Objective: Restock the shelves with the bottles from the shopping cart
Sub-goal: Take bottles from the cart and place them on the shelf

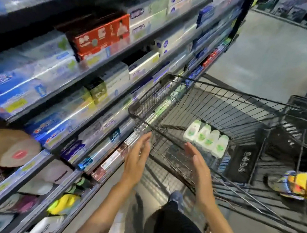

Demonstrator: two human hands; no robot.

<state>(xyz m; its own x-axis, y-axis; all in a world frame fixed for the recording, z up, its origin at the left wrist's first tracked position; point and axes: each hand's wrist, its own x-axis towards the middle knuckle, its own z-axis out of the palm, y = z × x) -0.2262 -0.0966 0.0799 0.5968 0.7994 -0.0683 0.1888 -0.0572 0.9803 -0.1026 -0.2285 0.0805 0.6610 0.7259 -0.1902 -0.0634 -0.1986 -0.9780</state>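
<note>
Left hand (pixel 136 159): hovering flat-fingered, gripping nothing, beside the cart (pixel 225 113) rim.
Right hand (pixel 198 167): likewise, palm facing in.
Bottles (pixel 206 138): lying inside the cart.

— What's in the shopping cart (pixel 226 109)?
— Four white bottles with green labels (pixel 206 136), packed side by side in a row on the basket floor, caps toward the far side.
— And from the hands?
— Just beyond the right hand (pixel 198 166); the left hand (pixel 137 155) sits further off, nearer the shelves (pixel 87 82) of boxed goods alongside the cart.
</note>
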